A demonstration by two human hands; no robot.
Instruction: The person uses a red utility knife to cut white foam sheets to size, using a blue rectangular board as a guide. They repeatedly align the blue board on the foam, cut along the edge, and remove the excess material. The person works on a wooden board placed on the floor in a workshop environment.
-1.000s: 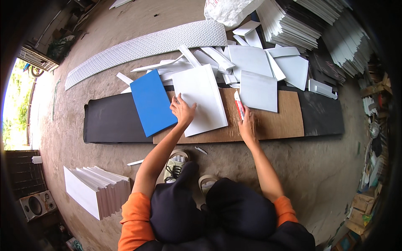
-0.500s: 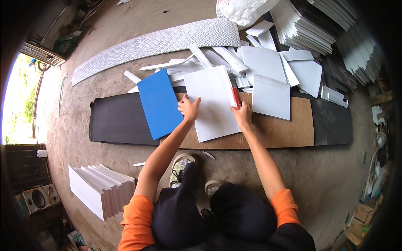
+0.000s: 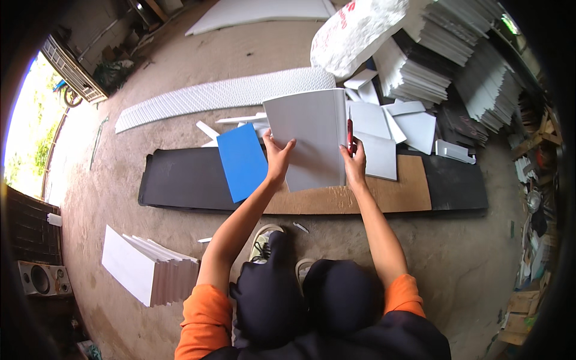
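A white foam sheet [image 3: 313,135] is raised and tilted above the work boards, its face in shade. My left hand [image 3: 278,157] grips its left edge, thumb on the face. At the opposite edge, my right hand [image 3: 355,162] is closed round a red utility knife [image 3: 350,133], the thumb by the sheet's border. A blue rectangular panel [image 3: 242,163] lies left of the raised sheet. Beneath are a brown board [image 3: 411,186] and a longer black sheet [image 3: 189,177]. Another white sheet [image 3: 378,157] rests on the brown board, partly covered by my right hand and the raised sheet.
White offcuts [image 3: 414,127] are heaped beyond the boards. A long textured white strip [image 3: 198,99] and a white sack [image 3: 357,39] lie farther off. Sheet stacks [image 3: 414,75] fill the far right. Near my left forearm stands a bundle of white sheets [image 3: 135,267].
Both hands have lifted the white sheet off the boards and tipped it up. My view has tilted farther forward, showing more of the sack and stacks.
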